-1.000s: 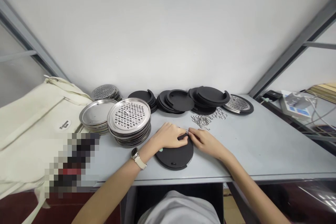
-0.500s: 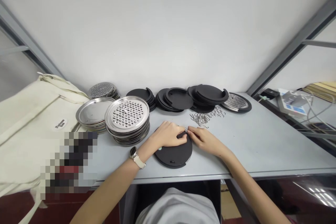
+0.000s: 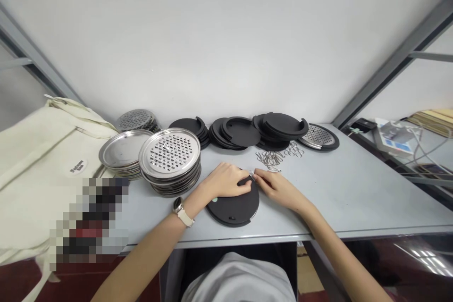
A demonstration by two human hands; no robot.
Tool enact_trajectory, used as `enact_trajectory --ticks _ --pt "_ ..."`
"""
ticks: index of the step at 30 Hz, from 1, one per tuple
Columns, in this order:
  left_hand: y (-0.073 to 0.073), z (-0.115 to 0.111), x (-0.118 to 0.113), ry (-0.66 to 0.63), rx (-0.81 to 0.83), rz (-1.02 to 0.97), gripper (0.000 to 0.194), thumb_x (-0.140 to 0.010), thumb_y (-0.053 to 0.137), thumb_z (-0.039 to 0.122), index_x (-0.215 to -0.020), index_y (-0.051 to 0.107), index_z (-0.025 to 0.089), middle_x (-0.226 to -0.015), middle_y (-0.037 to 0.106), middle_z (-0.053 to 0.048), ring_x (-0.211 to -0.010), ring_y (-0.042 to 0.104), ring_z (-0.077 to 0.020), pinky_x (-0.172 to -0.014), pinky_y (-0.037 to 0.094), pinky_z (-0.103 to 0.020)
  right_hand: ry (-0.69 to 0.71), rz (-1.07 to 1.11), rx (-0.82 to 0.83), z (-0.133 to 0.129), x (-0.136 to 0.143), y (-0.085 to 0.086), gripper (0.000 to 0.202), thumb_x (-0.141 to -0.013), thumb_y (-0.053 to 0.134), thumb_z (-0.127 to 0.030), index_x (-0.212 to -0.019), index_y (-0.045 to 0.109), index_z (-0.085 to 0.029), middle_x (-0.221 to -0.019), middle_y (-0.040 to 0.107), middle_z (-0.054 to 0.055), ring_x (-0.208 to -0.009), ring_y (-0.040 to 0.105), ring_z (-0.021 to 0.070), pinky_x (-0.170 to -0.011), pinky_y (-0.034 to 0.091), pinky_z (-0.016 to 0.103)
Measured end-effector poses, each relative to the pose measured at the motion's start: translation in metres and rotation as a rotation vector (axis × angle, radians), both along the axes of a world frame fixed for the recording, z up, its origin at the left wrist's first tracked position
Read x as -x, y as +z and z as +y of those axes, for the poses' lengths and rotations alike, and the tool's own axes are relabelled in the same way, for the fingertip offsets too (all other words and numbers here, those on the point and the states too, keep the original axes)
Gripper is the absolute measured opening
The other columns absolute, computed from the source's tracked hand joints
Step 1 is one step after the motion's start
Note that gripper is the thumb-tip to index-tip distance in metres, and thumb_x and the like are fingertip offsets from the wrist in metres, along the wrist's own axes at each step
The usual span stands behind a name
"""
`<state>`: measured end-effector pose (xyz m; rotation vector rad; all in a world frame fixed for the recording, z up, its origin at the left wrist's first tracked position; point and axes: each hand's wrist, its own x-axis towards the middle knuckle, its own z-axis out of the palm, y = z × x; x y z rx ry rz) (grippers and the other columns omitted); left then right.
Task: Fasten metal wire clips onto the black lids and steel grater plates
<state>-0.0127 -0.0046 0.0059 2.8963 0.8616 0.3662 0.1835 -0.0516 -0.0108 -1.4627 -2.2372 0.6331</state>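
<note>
A round black plastic holder [image 3: 236, 210] lies flat near the table's front edge. My left hand [image 3: 228, 180] is closed on its far part, fingers curled and thumb across the top. At the far right of the holder, my right hand [image 3: 276, 188] pinches a small shiny metal piece [image 3: 251, 174]; its exact shape is too small to tell. Beyond the right hand lie a heap of wire hooks [image 3: 269, 157] and several metal rings [image 3: 294, 149]. Left of the holder stands a stack of round metal grater discs [image 3: 170, 153].
Plain metal discs [image 3: 123, 148] and more grater discs [image 3: 136, 120] are stacked at left. Black holders [image 3: 242, 132] are piled along the wall. A grater disc in a black holder [image 3: 320, 137] lies at back right. A cream cloth bag [image 3: 42, 165] covers the left side.
The view has shifted very slightly. Both hands stay at the far edge of the black holder, with almost no movement; the metal piece shows a little more between them.
</note>
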Motion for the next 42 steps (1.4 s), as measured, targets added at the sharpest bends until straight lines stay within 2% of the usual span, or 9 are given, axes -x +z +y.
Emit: enact_trajectory --ticks 5,20,28,42 --pt "-0.0021 0.001 0.0002 -0.022 -0.012 0.011 0.024 -0.088 0.048 0.033 -0.076 0.064 0.018 -0.07 0.068 -0.003 -0.062 0.062 -0.0173 -0.054 0.03 -0.027 -0.018 -0.012 -0.021 -0.0001 0.0057 -0.0006 0.026 -0.098 0.031 -0.028 -0.073 0.037 -0.022 -0.059 0.043 -0.003 -0.054 0.046 0.0147 -0.057 0.031 0.025" --pt "-0.0035 0.0009 0.0002 -0.009 -0.046 -0.003 0.025 -0.087 0.049 0.035 -0.07 0.06 0.02 -0.066 0.068 -0.001 -0.059 0.06 -0.0172 -0.051 0.023 -0.029 0.056 -0.049 -0.035 0.0014 0.0008 -0.0026 0.026 -0.098 0.03 -0.027 -0.076 0.043 -0.022 -0.063 0.049 -0.001 -0.058 0.049 0.0157 -0.06 0.033 0.026" --pt "-0.0044 0.0004 0.0009 -0.011 -0.031 -0.029 0.027 -0.086 0.049 0.036 -0.067 0.058 0.02 -0.062 0.065 0.0 -0.056 0.057 -0.0158 -0.051 0.021 -0.029 0.088 -0.024 -0.009 0.0012 -0.0024 0.0029 0.027 -0.098 0.031 -0.027 -0.077 0.046 -0.021 -0.066 0.053 -0.001 -0.06 0.05 0.0145 -0.061 0.034 0.025" --pt "0.0007 -0.0009 0.0002 -0.005 0.036 -0.026 0.026 -0.086 0.05 0.036 -0.069 0.06 0.019 -0.063 0.065 -0.001 -0.057 0.057 -0.0155 -0.052 0.026 -0.027 0.069 0.009 0.004 0.0004 -0.0025 0.0021 0.026 -0.094 0.037 -0.024 -0.069 0.042 -0.02 -0.057 0.045 -0.004 -0.054 0.042 0.0126 -0.055 0.032 0.025"
